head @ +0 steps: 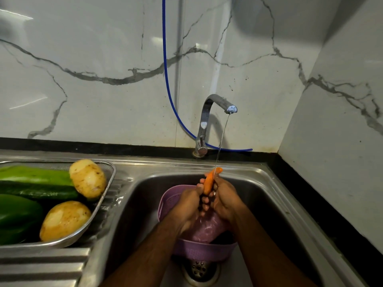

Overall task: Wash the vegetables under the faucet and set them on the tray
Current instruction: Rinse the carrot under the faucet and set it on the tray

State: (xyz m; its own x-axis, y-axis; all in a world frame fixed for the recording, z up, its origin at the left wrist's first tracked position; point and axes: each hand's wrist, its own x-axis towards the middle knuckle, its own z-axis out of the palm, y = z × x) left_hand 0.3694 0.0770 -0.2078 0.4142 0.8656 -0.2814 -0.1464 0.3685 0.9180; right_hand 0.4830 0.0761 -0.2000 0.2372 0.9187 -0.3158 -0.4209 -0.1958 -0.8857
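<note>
Carrot (209, 181) in hand, you stand at the sink (269, 193) with both hands raised under the faucet (209, 119), whose thin stream (221, 139) falls on the carrot's far tip. Your left hand (189, 206) curls round the carrot's near end from the left while your right hand (224, 200) wraps it from the right, fingers closed on the orange root so it can be rubbed as the water runs down its length. You hold it tilted, far end up, directly over the purple colander (199, 245) in the basin, a placement that lets the runoff fall into the strainer and on toward the drain (199, 269). Something pinkish lies in the colander beneath your wrists, though it is too blurred to name. On the drainboard to the left, the steel tray (99, 214) holds two potatoes (88, 179), a cucumber (37, 191), a pale green gourd (35, 175) and a green pepper (16, 214), within easy reach for setting the carrot down once rinsed.
</note>
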